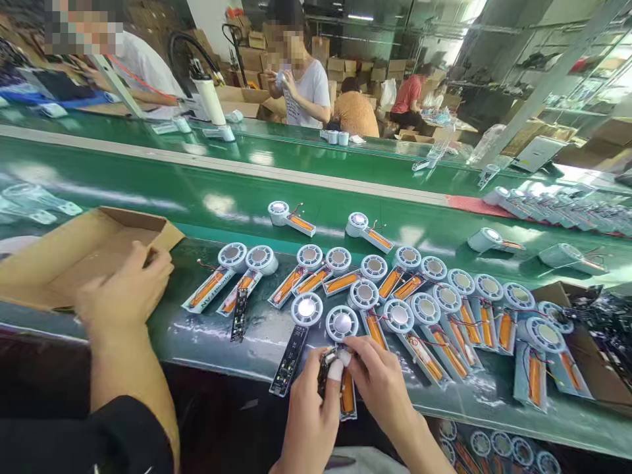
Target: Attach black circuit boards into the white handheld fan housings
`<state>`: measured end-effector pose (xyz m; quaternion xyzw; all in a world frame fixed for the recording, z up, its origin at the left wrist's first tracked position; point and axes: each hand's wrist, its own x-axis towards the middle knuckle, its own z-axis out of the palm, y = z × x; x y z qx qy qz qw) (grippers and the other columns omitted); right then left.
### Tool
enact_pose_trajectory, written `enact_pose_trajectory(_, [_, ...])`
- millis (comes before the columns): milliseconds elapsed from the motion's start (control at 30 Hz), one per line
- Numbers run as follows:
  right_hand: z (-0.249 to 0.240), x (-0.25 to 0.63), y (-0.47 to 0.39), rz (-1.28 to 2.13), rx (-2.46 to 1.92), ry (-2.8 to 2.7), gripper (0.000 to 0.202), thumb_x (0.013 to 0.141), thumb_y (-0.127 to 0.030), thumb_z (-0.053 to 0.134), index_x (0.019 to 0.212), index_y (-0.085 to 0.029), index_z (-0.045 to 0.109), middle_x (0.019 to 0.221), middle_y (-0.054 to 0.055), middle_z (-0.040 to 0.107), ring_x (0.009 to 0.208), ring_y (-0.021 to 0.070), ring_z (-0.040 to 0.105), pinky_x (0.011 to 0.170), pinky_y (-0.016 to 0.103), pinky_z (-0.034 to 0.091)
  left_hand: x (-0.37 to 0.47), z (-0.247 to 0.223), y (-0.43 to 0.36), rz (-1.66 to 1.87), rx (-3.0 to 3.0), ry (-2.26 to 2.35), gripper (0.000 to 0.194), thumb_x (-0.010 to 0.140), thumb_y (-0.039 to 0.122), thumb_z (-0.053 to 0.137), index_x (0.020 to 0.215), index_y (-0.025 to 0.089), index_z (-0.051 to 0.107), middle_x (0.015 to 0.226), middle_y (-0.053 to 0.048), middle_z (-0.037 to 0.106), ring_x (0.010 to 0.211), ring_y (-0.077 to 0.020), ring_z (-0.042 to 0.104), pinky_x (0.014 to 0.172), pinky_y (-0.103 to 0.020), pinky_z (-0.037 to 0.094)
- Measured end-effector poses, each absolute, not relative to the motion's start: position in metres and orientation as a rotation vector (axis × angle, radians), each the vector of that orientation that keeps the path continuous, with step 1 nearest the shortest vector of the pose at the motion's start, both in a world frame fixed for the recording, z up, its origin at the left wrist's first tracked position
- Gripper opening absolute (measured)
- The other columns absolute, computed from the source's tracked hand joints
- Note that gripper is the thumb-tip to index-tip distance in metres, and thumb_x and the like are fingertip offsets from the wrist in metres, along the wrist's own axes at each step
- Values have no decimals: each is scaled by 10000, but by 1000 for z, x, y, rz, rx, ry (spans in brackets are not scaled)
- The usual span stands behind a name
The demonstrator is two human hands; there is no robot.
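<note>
At the bench's front edge, my left hand (312, 403) grips a small dark circuit board (323, 374) between thumb and fingers, a white cover on the thumb tip. My right hand (379, 380) is closed in a pinch at the board's upper end; what its fingertips hold is too small to make out. Beneath both hands lies an open handheld fan (342, 323) with a round pale-blue head and an orange battery (348, 395) in its handle, partly hidden by my fingers. Just left is another fan (307, 309), its handle filled by a dark circuit board (289, 361).
Several open fans (397, 316) with orange batteries and loose wires crowd the bench to the right. A loose circuit board (239, 315) rests on a fan at left. A co-worker's hand (123, 283) is by a cardboard box (89, 257). Behind runs a green conveyor (217, 178).
</note>
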<state>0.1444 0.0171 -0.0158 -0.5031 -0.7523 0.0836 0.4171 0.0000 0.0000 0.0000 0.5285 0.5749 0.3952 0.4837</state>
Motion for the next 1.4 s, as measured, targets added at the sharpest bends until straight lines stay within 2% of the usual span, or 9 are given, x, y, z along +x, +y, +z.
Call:
enact_pose_trajectory(100, [-15,145,16,222,-1213,-1879,156,1052,-211,462,1036,-201,617,868,65,722,719,173,710,632,252,570,1,3,1,969,1157,1415,347,924,488,567,1107,208,658,897,-51,725,665,-198,639,645,-304,543])
enact_pose_trajectory(167, [-12,147,14,272,-1183,-1893,163,1044,-194,471,1051,-200,634,925,81,728,788,179,715,684,259,583,2,5,1,987,1115,1419,354,894,497,605,1074,202,682,878,-47,724,681,-205,649,635,-299,545])
enact_pose_trajectory(300, [-3,156,9,490,-1158,-1945,249,1030,-161,474,1215,-211,633,1116,101,725,997,195,708,856,291,596,0,8,1,1012,1088,1450,333,880,499,614,986,198,708,828,-42,722,778,-237,678,658,-299,552])
enact_pose_trajectory(400, [3,166,3,664,-1232,-1970,372,997,-127,487,1342,-240,570,1245,88,697,1137,203,675,970,323,573,-4,9,3,955,1133,1482,341,883,498,600,993,190,696,841,-53,727,800,-250,690,643,-300,550])
enact_pose_trajectory(533, [4,172,-2,736,-1314,-2006,552,898,-29,462,1393,-270,493,1309,61,663,1179,199,655,1026,354,550,-8,10,6,985,1348,1494,255,911,426,570,900,194,675,890,-61,720,860,-244,700,749,-311,560])
enact_pose_trajectory(767, [-3,166,0,578,-1365,-1957,281,989,-89,409,1147,-238,587,1114,87,652,959,202,689,792,312,596,-5,6,2,1038,1649,1393,194,949,255,536,987,212,721,1012,-66,766,892,-194,732,798,-258,578])
enact_pose_trajectory(900, [-4,163,4,523,-1339,-1964,251,1006,-108,426,1128,-242,599,1088,79,655,920,198,683,765,304,576,-5,2,3,1065,1774,1328,225,951,210,515,1021,215,729,1035,-70,792,949,-194,758,811,-239,590])
enact_pose_trajectory(1100, [-2,156,7,481,-1357,-1974,215,1003,-122,448,1111,-243,589,1090,76,662,892,201,678,731,307,559,-8,6,11,978,1697,1458,248,932,288,538,1049,200,738,973,-77,816,862,-221,786,736,-264,610])
enact_pose_trajectory(1400, [5,152,9,459,-1359,-2028,211,1001,-121,430,1101,-225,585,1056,83,648,868,205,658,713,324,560,-11,11,20,906,1638,1384,264,923,291,537,1044,227,763,1014,-59,812,900,-224,770,807,-283,594])
